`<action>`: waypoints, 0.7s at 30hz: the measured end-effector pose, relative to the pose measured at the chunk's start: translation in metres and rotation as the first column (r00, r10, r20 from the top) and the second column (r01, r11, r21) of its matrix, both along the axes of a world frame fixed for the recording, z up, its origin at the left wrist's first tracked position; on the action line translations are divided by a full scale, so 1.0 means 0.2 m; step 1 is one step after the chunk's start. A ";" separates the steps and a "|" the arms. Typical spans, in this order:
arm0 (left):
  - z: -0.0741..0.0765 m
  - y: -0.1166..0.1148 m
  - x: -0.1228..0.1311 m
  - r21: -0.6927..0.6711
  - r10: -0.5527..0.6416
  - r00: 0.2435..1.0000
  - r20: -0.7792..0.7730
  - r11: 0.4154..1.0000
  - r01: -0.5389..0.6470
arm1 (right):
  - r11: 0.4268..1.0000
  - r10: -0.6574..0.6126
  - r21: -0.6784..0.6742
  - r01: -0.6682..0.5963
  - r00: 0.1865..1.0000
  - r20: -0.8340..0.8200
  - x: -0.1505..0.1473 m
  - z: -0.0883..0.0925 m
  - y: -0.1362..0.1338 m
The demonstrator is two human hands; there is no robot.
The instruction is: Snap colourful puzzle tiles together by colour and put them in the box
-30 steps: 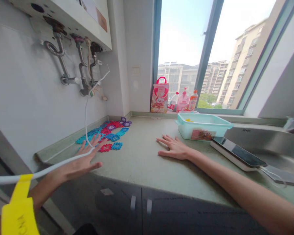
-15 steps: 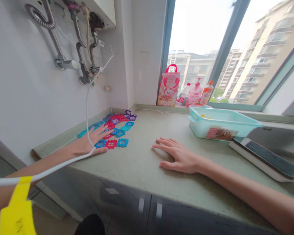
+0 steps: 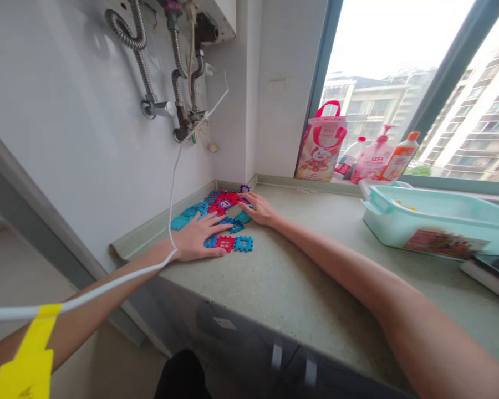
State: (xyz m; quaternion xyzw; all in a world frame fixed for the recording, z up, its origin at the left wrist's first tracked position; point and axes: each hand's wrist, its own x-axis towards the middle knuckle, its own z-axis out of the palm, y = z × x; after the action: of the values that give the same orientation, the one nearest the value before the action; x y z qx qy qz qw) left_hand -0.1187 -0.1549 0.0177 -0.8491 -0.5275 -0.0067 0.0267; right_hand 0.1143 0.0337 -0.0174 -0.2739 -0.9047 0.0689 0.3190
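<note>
Flat square building blocks with notched edges lie in a pile at the counter's back left corner, blue ones [image 3: 243,244], red ones [image 3: 225,243] and purple ones [image 3: 225,204] among them. My left hand [image 3: 200,235] rests over the near left part of the pile, fingers spread and palm down, hiding some blocks. At the pile's right side is my right hand [image 3: 258,209], its fingers stretched over the purple and blue blocks there. I see nothing gripped in either hand.
A turquoise plastic basket [image 3: 436,221] stands on the right of the counter [image 3: 299,277], beside a dark-topped device [image 3: 494,277]. A bag [image 3: 322,147] and several bottles line the windowsill. A white cable [image 3: 120,282] crosses in front of my left forearm.
My right hand has moved left across the counter, from bare surface to the blocks. My left hand stays on the pile. The view has turned left.
</note>
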 end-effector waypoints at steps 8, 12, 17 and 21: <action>-0.03 0.01 -0.02 0.035 -0.046 0.998 0.035 0.998 0.045 | 0.994 0.061 0.080 -0.081 0.972 0.227 -0.25 0.01 0.20; -0.02 0.00 -0.01 0.026 -0.032 0.999 0.027 0.999 0.031 | 0.990 0.089 0.092 -0.111 0.973 0.213 -0.27 -0.01 0.21; 0.00 0.00 0.00 0.025 -0.016 1.000 0.015 1.000 0.015 | 0.997 0.060 0.043 -0.059 0.998 -0.016 -0.28 -0.03 0.21; 0.00 -0.01 -0.01 0.025 0.017 1.000 -0.018 1.000 -0.017 | 0.981 -0.161 -0.162 0.106 0.912 -0.377 -0.23 -0.03 0.22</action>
State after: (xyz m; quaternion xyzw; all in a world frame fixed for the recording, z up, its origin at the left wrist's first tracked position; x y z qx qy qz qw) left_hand -0.1198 -0.1579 0.0176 -0.8442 -0.5343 -0.0053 0.0421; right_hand 0.0690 0.0777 -0.0231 -0.3375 -0.7956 0.1623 0.4762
